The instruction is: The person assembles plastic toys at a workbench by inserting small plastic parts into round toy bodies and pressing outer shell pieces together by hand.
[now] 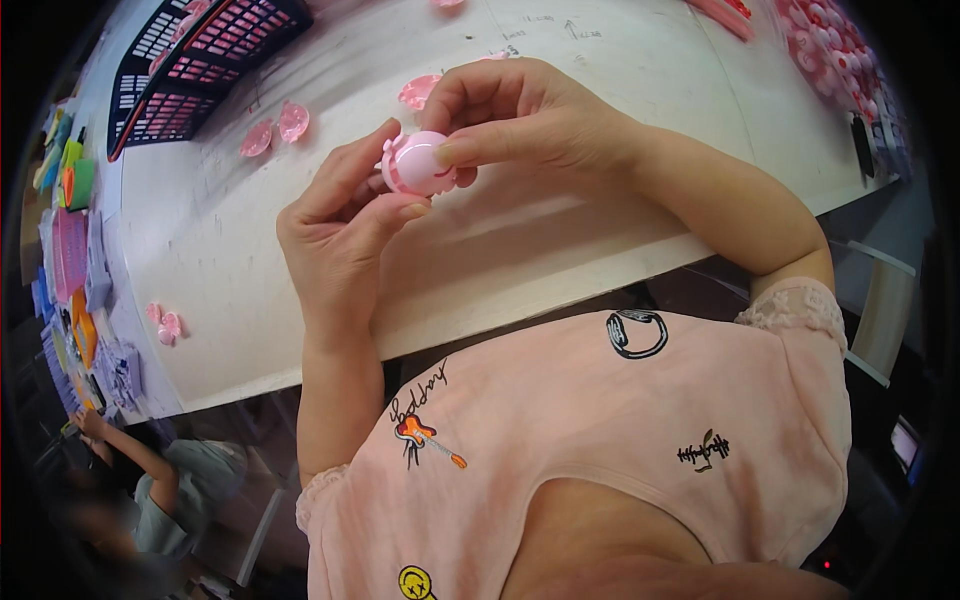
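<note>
A glossy pink rounded plastic piece (415,162), with small tabs along its rim, is held up over the white table between my two hands. My left hand (345,200) grips its left side between thumb and fingers. The thumb of my right hand (520,125) presses on its right face, the other fingers curled behind. What lies behind the piece is hidden by my fingers. Just beyond my hands, a translucent pink shell part (419,92) rests on the table. Two similar round pink parts, one of them a pink cup (293,122), lie to the left.
A dark blue basket (190,80) holding pink parts stands at the far left. Small pink pieces (168,326) lie near the table's left edge. Many pink and white pieces (830,50) are heaped far right. Coloured items line the left side, where another person (170,490) sits.
</note>
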`<state>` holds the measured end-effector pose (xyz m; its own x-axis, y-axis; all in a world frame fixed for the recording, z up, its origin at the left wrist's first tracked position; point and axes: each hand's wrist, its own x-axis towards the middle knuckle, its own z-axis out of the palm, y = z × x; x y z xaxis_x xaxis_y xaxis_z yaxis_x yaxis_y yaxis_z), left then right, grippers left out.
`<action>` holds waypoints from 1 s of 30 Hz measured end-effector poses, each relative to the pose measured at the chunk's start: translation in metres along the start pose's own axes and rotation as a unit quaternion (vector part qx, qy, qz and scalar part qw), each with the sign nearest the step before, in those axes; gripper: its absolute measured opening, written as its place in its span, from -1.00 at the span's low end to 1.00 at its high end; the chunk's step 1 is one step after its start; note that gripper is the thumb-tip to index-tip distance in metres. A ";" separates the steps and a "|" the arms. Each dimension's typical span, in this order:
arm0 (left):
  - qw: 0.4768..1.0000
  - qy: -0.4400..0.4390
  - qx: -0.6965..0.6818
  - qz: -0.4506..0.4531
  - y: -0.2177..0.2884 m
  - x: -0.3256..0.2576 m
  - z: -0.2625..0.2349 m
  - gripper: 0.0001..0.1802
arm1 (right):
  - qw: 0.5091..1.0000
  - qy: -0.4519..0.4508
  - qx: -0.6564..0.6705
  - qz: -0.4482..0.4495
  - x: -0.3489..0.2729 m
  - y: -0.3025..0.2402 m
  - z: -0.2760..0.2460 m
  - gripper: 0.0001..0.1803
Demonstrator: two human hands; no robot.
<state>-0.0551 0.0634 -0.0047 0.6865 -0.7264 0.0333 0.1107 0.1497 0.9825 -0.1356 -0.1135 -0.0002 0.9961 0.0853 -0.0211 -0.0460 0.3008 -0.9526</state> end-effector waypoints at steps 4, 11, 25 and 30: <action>1.000 0.003 -0.030 0.004 0.000 0.000 -0.003 -0.53 | 1.000 -0.006 0.017 0.010 -0.001 0.000 -0.001 -0.78; 0.999 -0.023 -0.043 0.006 -0.002 0.002 -0.004 -0.51 | 1.000 -0.003 0.007 0.007 -0.001 0.001 0.002 -0.79; 0.997 -0.044 -0.057 0.022 -0.009 0.004 -0.011 -0.49 | 0.999 0.007 0.047 0.018 -0.003 0.003 0.013 -0.75; 0.999 0.040 0.033 -0.013 0.001 0.008 -0.004 -0.57 | 0.999 0.033 0.008 -0.025 0.002 0.003 0.010 -0.73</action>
<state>-0.0467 0.0605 -0.0042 0.7395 -0.6732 -0.0042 0.0831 0.0851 0.9929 -0.1342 -0.1025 -0.0003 1.0000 0.0061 0.0057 0.0034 0.3182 -0.9480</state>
